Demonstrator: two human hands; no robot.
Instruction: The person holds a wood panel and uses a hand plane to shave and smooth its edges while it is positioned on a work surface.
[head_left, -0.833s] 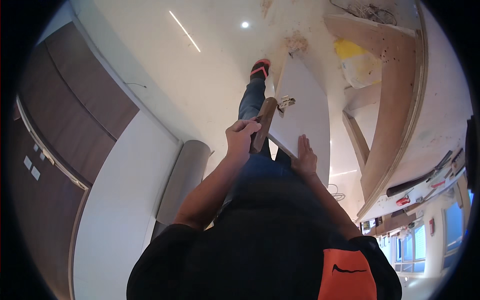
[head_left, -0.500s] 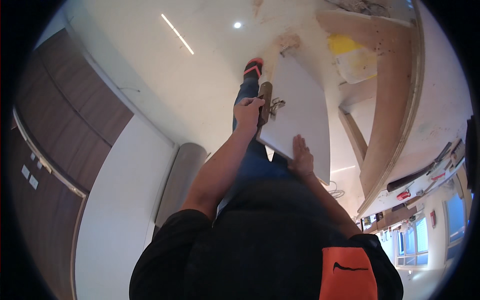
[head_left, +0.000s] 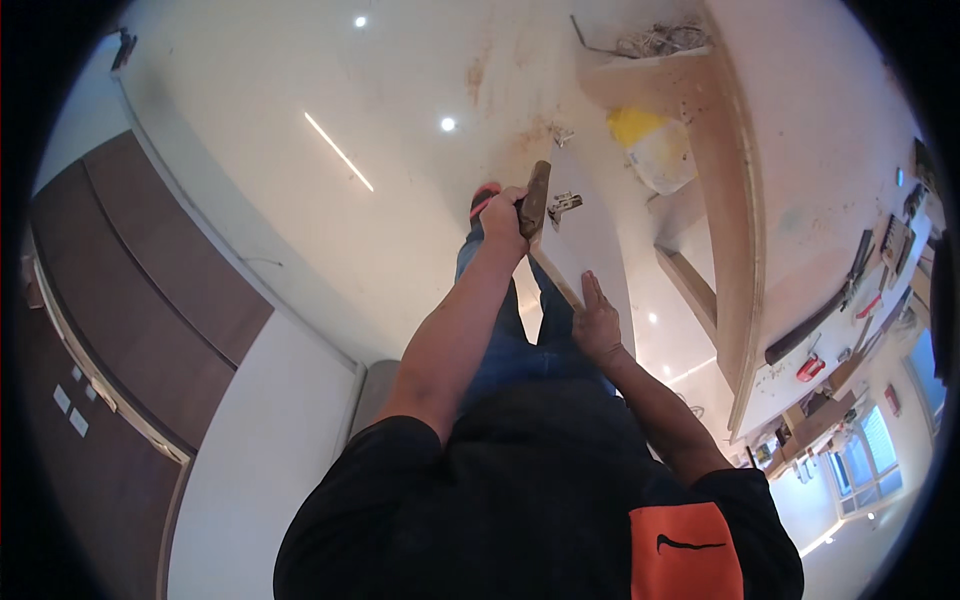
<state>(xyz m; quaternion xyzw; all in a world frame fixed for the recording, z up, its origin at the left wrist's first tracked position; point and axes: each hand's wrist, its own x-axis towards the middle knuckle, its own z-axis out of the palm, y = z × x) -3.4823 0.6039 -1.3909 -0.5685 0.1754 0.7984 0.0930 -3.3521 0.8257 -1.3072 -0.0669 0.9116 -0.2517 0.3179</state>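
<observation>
The left hand (head_left: pixel 505 215) is gripping a brown tool (head_left: pixel 537 196) with curled fingers. Beside this tool, a white board (head_left: pixel 598 242) is stretching forward from the right hand (head_left: pixel 597 326), which is resting on its near end with fingers almost straight.

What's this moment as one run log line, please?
left hand: holds brown wooden tool at edge of white panel | right hand: touching panel's near end | metal hinge: on panel face
</observation>
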